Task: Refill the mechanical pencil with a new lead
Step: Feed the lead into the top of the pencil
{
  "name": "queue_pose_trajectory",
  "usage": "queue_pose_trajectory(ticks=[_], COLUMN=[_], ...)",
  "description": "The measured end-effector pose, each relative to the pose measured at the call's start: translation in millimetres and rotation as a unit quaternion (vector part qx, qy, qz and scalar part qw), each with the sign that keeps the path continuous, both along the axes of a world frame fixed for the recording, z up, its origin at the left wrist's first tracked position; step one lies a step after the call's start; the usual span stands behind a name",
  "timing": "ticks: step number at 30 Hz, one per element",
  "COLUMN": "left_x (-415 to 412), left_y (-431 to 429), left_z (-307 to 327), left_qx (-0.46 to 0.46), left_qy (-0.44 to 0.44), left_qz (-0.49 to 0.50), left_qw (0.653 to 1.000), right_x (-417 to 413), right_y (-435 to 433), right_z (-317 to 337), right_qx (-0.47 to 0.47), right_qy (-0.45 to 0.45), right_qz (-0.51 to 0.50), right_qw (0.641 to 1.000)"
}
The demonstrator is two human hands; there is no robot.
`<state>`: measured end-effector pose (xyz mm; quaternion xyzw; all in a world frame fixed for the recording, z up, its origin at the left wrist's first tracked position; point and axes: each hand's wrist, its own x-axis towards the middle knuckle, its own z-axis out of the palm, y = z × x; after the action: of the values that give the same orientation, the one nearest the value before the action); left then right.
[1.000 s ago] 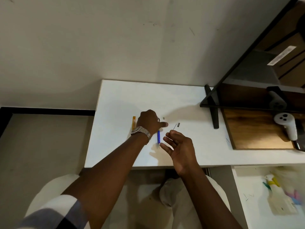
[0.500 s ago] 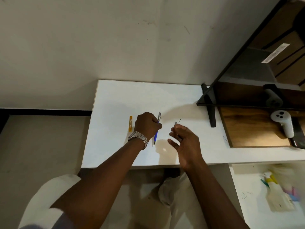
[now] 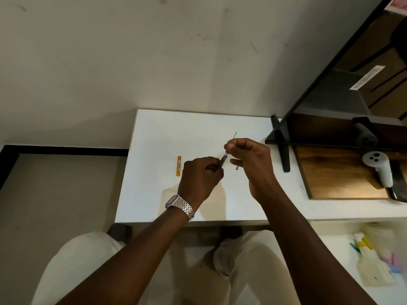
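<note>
Above the white table [image 3: 154,194], my left hand [image 3: 199,179] is closed around a blue mechanical pencil [image 3: 222,162], held tilted with its upper end toward my right hand. My right hand [image 3: 248,159] pinches a thin dark lead [image 3: 234,136] between thumb and forefinger; the lead sticks up and to the right above the fingers, and its lower end is right at the pencil's open top. A small dark cap [image 3: 236,168] lies on the table just below my right hand. An orange lead case [image 3: 178,165] lies flat to the left of my left hand.
A black monitor [image 3: 330,84] on a black stand [image 3: 283,150] overhangs the table's right side, above a wooden board [image 3: 334,179] with a white controller [image 3: 381,168]. A loose lead [image 3: 301,187] lies beside the board. My knees are below the front edge.
My left hand lifted the pencil off the table and tilted it. My right hand picked up the lead and brought it over the pencil's top end.
</note>
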<state>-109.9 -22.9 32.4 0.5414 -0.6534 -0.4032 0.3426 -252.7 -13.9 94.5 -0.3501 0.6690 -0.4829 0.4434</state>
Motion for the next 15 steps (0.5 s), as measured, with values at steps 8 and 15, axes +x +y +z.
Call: queue_pose_trajectory(ticks=[8, 15], left_x=[2.3, 1.6], left_y=[0.8, -0.1], left_z=[-1.8, -6.1], left_qx=[-0.016, -0.012], left_qy=[-0.003, -0.005], left_qz=[0.006, 0.009], left_qw=[1.000, 1.000], right_x=[4.6, 1.6], right_y=[5.8, 8.0], right_z=[-4.5, -5.0], right_qx=[0.005, -0.019], right_qy=[-0.001, 0.006], right_qz=[-0.005, -0.016], right_qw=[1.000, 1.000])
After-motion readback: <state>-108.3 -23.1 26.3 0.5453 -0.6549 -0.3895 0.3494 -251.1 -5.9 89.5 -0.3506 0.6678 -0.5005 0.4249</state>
